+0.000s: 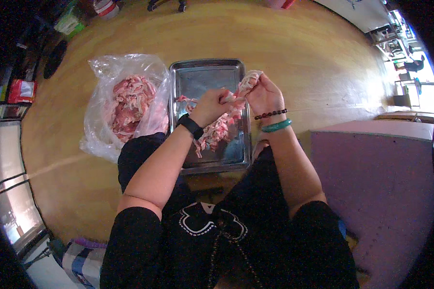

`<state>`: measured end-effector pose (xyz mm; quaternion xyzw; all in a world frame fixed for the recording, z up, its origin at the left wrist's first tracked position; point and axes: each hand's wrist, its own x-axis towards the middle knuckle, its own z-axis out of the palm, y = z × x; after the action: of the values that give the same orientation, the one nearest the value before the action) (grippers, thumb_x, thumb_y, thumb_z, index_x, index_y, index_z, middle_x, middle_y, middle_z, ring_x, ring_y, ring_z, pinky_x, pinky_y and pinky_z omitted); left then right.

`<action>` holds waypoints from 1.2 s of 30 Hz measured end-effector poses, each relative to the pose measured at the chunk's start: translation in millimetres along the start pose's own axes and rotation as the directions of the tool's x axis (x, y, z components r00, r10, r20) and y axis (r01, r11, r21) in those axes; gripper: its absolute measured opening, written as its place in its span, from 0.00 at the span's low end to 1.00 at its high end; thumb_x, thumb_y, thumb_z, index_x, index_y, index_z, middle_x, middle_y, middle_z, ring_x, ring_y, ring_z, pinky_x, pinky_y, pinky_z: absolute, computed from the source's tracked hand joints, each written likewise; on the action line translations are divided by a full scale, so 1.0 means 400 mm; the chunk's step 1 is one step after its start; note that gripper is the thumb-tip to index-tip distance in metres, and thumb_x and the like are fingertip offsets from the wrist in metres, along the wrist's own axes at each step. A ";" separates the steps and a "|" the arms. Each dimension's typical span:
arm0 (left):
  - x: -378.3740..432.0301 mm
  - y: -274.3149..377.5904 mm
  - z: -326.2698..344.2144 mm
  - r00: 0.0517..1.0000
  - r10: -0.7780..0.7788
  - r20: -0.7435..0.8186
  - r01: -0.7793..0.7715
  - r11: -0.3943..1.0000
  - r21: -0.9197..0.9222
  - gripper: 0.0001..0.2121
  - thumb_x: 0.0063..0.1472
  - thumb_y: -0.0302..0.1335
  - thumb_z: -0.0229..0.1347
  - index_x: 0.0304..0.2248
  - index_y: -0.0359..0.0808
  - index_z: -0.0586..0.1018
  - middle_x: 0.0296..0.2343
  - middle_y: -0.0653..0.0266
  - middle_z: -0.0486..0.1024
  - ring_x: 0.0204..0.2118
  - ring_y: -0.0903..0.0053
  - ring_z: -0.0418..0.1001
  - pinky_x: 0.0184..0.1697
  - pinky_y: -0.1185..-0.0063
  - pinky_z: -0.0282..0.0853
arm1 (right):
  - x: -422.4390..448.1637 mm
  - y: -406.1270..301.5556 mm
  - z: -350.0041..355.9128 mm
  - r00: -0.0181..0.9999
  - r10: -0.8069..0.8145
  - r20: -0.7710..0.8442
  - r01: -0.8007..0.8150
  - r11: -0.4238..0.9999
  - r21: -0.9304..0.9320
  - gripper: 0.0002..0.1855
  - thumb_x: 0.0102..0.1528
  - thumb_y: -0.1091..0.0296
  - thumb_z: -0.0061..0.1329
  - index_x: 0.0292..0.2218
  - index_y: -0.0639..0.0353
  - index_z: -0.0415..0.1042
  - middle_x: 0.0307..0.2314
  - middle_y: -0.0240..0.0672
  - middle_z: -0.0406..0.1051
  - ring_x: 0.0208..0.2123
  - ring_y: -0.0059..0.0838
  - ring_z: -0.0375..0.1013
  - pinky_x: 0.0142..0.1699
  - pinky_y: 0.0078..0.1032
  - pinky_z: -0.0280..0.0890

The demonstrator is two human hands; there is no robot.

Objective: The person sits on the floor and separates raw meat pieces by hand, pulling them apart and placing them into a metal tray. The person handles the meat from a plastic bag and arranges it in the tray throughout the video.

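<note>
Over a rectangular stainless steel tray [209, 164], both of my hands are on one strip of raw, fatty meat [240, 94]. My left hand [211, 103], with a black watch at the wrist, pinches its lower end. At the tray's right rim my right hand [269, 92] grips the upper end, palm partly turned up. Below them lies a pile of pink and white meat pieces [215, 134], partly hidden by my left hand and forearm. Left of the tray, a clear plastic bag [97, 97] stands open around a larger heap of raw meat [133, 97].
The tray and bag rest on a yellowish wood-look floor [293, 47]. A purple box-like piece of furniture [369, 173] stands close on my right. Along the left side are a red package [22, 90] and a glass-fronted cabinet [8, 151]. A white and red bucket [106, 9] stands at the far left.
</note>
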<state>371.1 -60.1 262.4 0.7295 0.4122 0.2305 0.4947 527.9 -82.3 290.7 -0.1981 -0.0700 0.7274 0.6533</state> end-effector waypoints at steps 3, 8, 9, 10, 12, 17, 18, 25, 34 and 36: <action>0.010 -0.034 0.012 0.997 0.065 0.041 -0.065 0.998 0.001 0.15 0.41 0.34 0.53 0.22 0.29 0.68 0.15 0.52 0.65 0.18 0.72 0.63 0.22 0.76 0.57 | 0.005 -0.039 -0.038 0.991 0.021 0.131 -0.028 0.998 0.058 0.07 0.50 0.69 0.33 0.24 0.63 0.58 0.17 0.33 0.58 0.25 0.29 0.62 0.32 0.25 0.59; -0.001 -0.114 -0.013 0.993 0.102 -0.051 -0.084 0.957 0.278 0.11 0.45 0.33 0.49 0.19 0.31 0.69 0.16 0.52 0.67 0.19 0.65 0.66 0.22 0.73 0.59 | 0.015 -0.067 -0.003 0.941 -0.253 0.227 0.330 0.525 -0.784 0.07 0.46 0.70 0.37 0.20 0.62 0.61 0.15 0.32 0.60 0.19 0.28 0.63 0.28 0.23 0.60; 0.009 -0.154 0.006 0.987 0.120 -0.104 -0.091 0.964 0.248 0.11 0.45 0.33 0.49 0.18 0.31 0.68 0.14 0.53 0.65 0.17 0.65 0.64 0.21 0.73 0.58 | 0.016 -0.054 -0.004 0.977 -0.204 0.062 0.160 0.513 -0.844 0.06 0.45 0.71 0.38 0.20 0.61 0.63 0.16 0.33 0.63 0.21 0.27 0.64 0.29 0.21 0.61; 0.010 -0.116 -0.001 0.996 0.075 -0.045 -0.062 0.966 0.250 0.11 0.45 0.32 0.50 0.18 0.30 0.68 0.13 0.53 0.64 0.16 0.66 0.62 0.20 0.74 0.57 | 0.013 -0.042 -0.010 0.982 -0.153 -0.108 -0.018 0.501 -0.865 0.05 0.44 0.72 0.40 0.21 0.61 0.66 0.17 0.33 0.65 0.24 0.26 0.66 0.31 0.19 0.62; 0.014 -0.077 -0.012 0.999 0.033 0.009 -0.034 0.977 0.208 0.11 0.46 0.31 0.50 0.18 0.30 0.67 0.11 0.54 0.61 0.14 0.68 0.58 0.19 0.76 0.55 | 0.011 -0.006 -0.070 0.996 -0.032 0.082 0.074 -0.203 -0.976 0.10 0.43 0.65 0.42 0.27 0.61 0.67 0.22 0.41 0.68 0.27 0.35 0.67 0.33 0.25 0.62; 0.017 -0.074 -0.005 0.998 0.024 -0.061 -0.017 0.994 0.111 0.10 0.49 0.29 0.49 0.21 0.28 0.68 0.14 0.60 0.65 0.16 0.77 0.61 0.22 0.79 0.57 | -0.012 0.075 -0.100 0.971 0.138 -0.197 -0.039 -0.719 -0.693 0.16 0.43 0.59 0.42 0.30 0.62 0.67 0.24 0.47 0.67 0.28 0.43 0.67 0.34 0.33 0.62; 0.018 -0.054 -0.008 0.997 0.045 -0.057 -0.042 0.998 0.051 0.10 0.50 0.29 0.48 0.24 0.28 0.69 0.16 0.61 0.66 0.19 0.78 0.63 0.24 0.80 0.59 | -0.018 0.067 -0.073 0.978 0.158 -0.134 -0.015 -0.591 -0.806 0.18 0.42 0.58 0.43 0.31 0.64 0.65 0.25 0.47 0.67 0.28 0.42 0.67 0.34 0.32 0.61; 0.022 -0.010 -0.016 0.986 0.126 -0.106 -0.145 0.971 -0.189 0.12 0.54 0.27 0.44 0.37 0.29 0.68 0.34 0.61 0.67 0.36 0.78 0.65 0.37 0.83 0.60 | -0.014 0.089 -0.037 0.988 -0.083 0.128 0.131 0.039 -0.991 0.17 0.40 0.62 0.45 0.30 0.66 0.64 0.22 0.45 0.67 0.26 0.38 0.67 0.32 0.28 0.61; 0.025 -0.030 -0.025 0.984 0.099 -0.148 -0.134 0.957 -0.257 0.11 0.54 0.27 0.45 0.36 0.29 0.68 0.33 0.63 0.67 0.36 0.80 0.64 0.38 0.84 0.60 | -0.011 0.082 -0.016 0.985 -0.133 0.111 0.120 0.054 -0.991 0.12 0.41 0.68 0.45 0.29 0.66 0.64 0.21 0.41 0.67 0.23 0.27 0.66 0.30 0.23 0.61; 0.021 -0.020 -0.036 0.997 0.041 -0.060 -0.056 0.959 -0.278 0.12 0.53 0.27 0.46 0.37 0.29 0.68 0.31 0.64 0.68 0.34 0.81 0.65 0.38 0.84 0.60 | -0.001 0.078 -0.028 0.989 -0.115 0.088 0.107 0.163 -0.981 0.12 0.43 0.69 0.44 0.30 0.67 0.64 0.22 0.38 0.67 0.24 0.24 0.66 0.30 0.21 0.61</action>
<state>362.0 -43.9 260.2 0.6558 0.3708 0.3179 0.5756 503.6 -88.9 269.3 -0.5683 -0.5334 0.4616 0.4236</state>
